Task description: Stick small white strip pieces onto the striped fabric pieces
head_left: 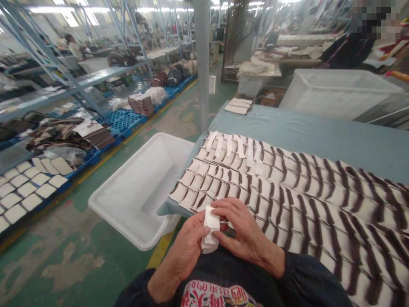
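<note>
Close to my body, at the table's near edge, both hands hold a small folded stack of white strips (211, 221). My left hand (189, 238) grips it from the left, thumb across its front. From the other side the fingers of my right hand (240, 228) press on its top and side. Just beyond lie overlapping rows of cream pieces with dark brown edges (230, 189), spread over the table. Several loose white strips (240, 147) rest across the far left rows. What material the strips are made of I cannot tell.
A blue-grey cloth (275, 121) covers the table, with a small stack of cream pieces (238, 106) at its far corner. A white plastic bin (128, 192) stands left of it, another bin (338, 94) behind. A grey post (202, 64) rises beyond. Blue pallets (128, 121) line the left.
</note>
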A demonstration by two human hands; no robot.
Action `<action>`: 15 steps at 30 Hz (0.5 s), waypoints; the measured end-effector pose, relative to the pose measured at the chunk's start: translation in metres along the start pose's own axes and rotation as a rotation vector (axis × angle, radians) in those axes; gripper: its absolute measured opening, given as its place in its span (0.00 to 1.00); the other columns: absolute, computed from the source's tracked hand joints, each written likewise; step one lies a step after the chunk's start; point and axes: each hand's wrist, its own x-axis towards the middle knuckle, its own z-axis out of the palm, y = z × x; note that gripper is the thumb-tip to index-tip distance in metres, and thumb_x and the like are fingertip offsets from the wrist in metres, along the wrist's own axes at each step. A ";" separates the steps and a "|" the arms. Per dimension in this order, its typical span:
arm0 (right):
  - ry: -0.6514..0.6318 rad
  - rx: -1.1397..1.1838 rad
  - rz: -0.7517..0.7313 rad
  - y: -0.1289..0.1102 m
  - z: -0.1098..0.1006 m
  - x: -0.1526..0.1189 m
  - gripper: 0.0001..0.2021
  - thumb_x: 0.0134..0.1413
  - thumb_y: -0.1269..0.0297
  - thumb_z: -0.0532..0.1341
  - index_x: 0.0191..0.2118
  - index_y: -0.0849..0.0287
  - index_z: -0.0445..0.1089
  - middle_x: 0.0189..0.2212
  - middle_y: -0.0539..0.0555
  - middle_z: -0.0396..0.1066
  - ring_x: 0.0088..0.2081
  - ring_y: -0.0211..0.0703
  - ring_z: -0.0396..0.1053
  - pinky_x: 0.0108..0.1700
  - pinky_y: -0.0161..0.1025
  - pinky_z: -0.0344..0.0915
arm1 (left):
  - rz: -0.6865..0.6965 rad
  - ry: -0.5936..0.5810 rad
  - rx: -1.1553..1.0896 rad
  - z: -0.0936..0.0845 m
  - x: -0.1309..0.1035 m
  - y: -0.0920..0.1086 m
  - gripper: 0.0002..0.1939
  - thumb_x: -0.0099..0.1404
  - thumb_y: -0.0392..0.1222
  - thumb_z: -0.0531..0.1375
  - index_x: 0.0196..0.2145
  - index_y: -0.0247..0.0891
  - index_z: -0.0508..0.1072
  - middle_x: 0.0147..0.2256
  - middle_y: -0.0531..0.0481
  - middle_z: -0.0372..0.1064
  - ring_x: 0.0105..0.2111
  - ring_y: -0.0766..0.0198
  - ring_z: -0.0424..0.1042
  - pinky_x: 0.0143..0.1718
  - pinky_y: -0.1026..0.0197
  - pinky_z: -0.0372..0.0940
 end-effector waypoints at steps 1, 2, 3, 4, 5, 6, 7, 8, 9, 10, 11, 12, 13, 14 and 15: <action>0.004 0.005 0.004 -0.001 0.001 0.000 0.18 0.60 0.63 0.65 0.55 0.51 0.66 0.51 0.59 0.77 0.53 0.54 0.73 0.56 0.57 0.69 | 0.001 -0.027 0.012 0.001 -0.001 0.003 0.23 0.53 0.39 0.69 0.48 0.34 0.80 0.44 0.40 0.81 0.47 0.48 0.79 0.47 0.55 0.70; 0.010 0.008 0.010 -0.003 0.002 0.000 0.18 0.59 0.64 0.65 0.55 0.51 0.66 0.51 0.59 0.76 0.53 0.54 0.73 0.56 0.57 0.69 | 0.006 -0.037 0.022 0.002 -0.002 0.005 0.23 0.54 0.38 0.69 0.49 0.35 0.80 0.44 0.40 0.81 0.47 0.49 0.79 0.46 0.56 0.70; 0.017 0.012 0.018 -0.004 0.002 -0.001 0.18 0.59 0.65 0.64 0.54 0.51 0.66 0.51 0.59 0.76 0.53 0.54 0.73 0.56 0.56 0.69 | 0.008 -0.042 0.031 0.003 -0.003 0.006 0.24 0.54 0.38 0.69 0.50 0.35 0.80 0.44 0.40 0.81 0.46 0.49 0.79 0.45 0.56 0.71; 0.023 0.016 0.027 -0.005 0.003 -0.001 0.17 0.59 0.67 0.64 0.54 0.51 0.66 0.51 0.59 0.76 0.53 0.54 0.73 0.56 0.56 0.69 | 0.010 -0.047 0.038 0.003 -0.003 0.006 0.24 0.54 0.38 0.69 0.50 0.36 0.80 0.44 0.40 0.81 0.46 0.49 0.79 0.45 0.57 0.71; 0.026 0.022 0.038 -0.006 0.003 -0.002 0.17 0.59 0.68 0.63 0.53 0.51 0.66 0.51 0.59 0.76 0.53 0.53 0.73 0.56 0.56 0.69 | 0.006 -0.057 0.043 0.003 -0.003 0.005 0.24 0.54 0.38 0.69 0.51 0.36 0.80 0.44 0.40 0.81 0.46 0.49 0.79 0.45 0.57 0.71; 0.031 0.028 0.048 -0.007 0.003 -0.002 0.17 0.58 0.70 0.62 0.53 0.51 0.66 0.51 0.59 0.76 0.53 0.53 0.72 0.56 0.55 0.69 | 0.002 -0.070 0.046 0.002 -0.003 0.005 0.25 0.54 0.37 0.69 0.51 0.36 0.79 0.44 0.40 0.81 0.46 0.50 0.79 0.45 0.57 0.71; 0.036 0.034 0.056 -0.007 0.003 -0.003 0.17 0.58 0.71 0.62 0.53 0.51 0.66 0.51 0.59 0.76 0.53 0.53 0.72 0.56 0.55 0.68 | 0.000 -0.081 0.047 0.001 -0.002 0.003 0.25 0.54 0.37 0.69 0.51 0.36 0.79 0.44 0.40 0.81 0.45 0.50 0.79 0.45 0.57 0.70; 0.043 0.041 0.064 -0.008 0.003 -0.003 0.17 0.58 0.71 0.61 0.53 0.51 0.66 0.51 0.59 0.76 0.53 0.52 0.72 0.56 0.55 0.68 | -0.002 -0.089 0.050 0.000 -0.001 0.002 0.26 0.54 0.38 0.69 0.52 0.36 0.79 0.44 0.40 0.81 0.45 0.51 0.79 0.44 0.58 0.70; 0.049 0.045 0.068 -0.008 0.004 -0.004 0.17 0.59 0.71 0.61 0.53 0.52 0.66 0.51 0.59 0.75 0.53 0.52 0.72 0.56 0.55 0.68 | -0.002 -0.092 0.056 -0.002 0.000 0.001 0.26 0.55 0.40 0.70 0.53 0.36 0.78 0.44 0.40 0.81 0.44 0.52 0.79 0.44 0.59 0.70; 0.056 0.048 0.070 -0.008 0.004 -0.005 0.17 0.59 0.72 0.61 0.53 0.52 0.66 0.51 0.59 0.75 0.53 0.52 0.71 0.56 0.55 0.68 | 0.003 -0.091 0.068 -0.003 0.001 -0.001 0.27 0.56 0.42 0.71 0.53 0.35 0.78 0.44 0.40 0.80 0.42 0.54 0.79 0.42 0.60 0.69; 0.067 0.048 0.071 -0.008 0.005 -0.006 0.17 0.59 0.73 0.60 0.52 0.52 0.66 0.51 0.59 0.75 0.53 0.52 0.71 0.56 0.55 0.67 | 0.010 -0.093 0.088 -0.005 0.002 -0.002 0.27 0.57 0.45 0.71 0.54 0.35 0.78 0.44 0.40 0.80 0.40 0.56 0.78 0.41 0.61 0.68; 0.079 0.048 0.075 -0.008 0.006 -0.007 0.17 0.58 0.74 0.60 0.52 0.53 0.66 0.51 0.59 0.75 0.52 0.52 0.72 0.56 0.55 0.67 | 0.022 -0.097 0.115 -0.007 0.004 -0.004 0.27 0.57 0.46 0.71 0.54 0.34 0.78 0.44 0.41 0.80 0.39 0.58 0.77 0.40 0.62 0.67; 0.092 0.048 0.079 -0.007 0.008 -0.007 0.17 0.58 0.74 0.60 0.51 0.53 0.67 0.50 0.59 0.76 0.52 0.51 0.72 0.55 0.55 0.67 | 0.037 -0.100 0.149 -0.008 0.005 -0.005 0.27 0.58 0.47 0.71 0.54 0.34 0.78 0.44 0.41 0.80 0.38 0.60 0.76 0.40 0.62 0.67; 0.106 0.046 0.086 -0.006 0.009 -0.008 0.16 0.58 0.75 0.60 0.51 0.53 0.67 0.49 0.58 0.76 0.51 0.51 0.72 0.55 0.55 0.67 | 0.056 -0.100 0.188 -0.009 0.007 -0.007 0.26 0.59 0.47 0.70 0.54 0.34 0.78 0.43 0.42 0.81 0.38 0.61 0.76 0.41 0.63 0.66; 0.121 0.043 0.091 -0.005 0.011 -0.009 0.16 0.58 0.76 0.60 0.50 0.53 0.67 0.48 0.58 0.76 0.51 0.51 0.72 0.54 0.54 0.68 | 0.078 -0.092 0.230 -0.010 0.008 -0.008 0.25 0.60 0.47 0.69 0.54 0.34 0.78 0.43 0.43 0.81 0.38 0.61 0.75 0.42 0.63 0.66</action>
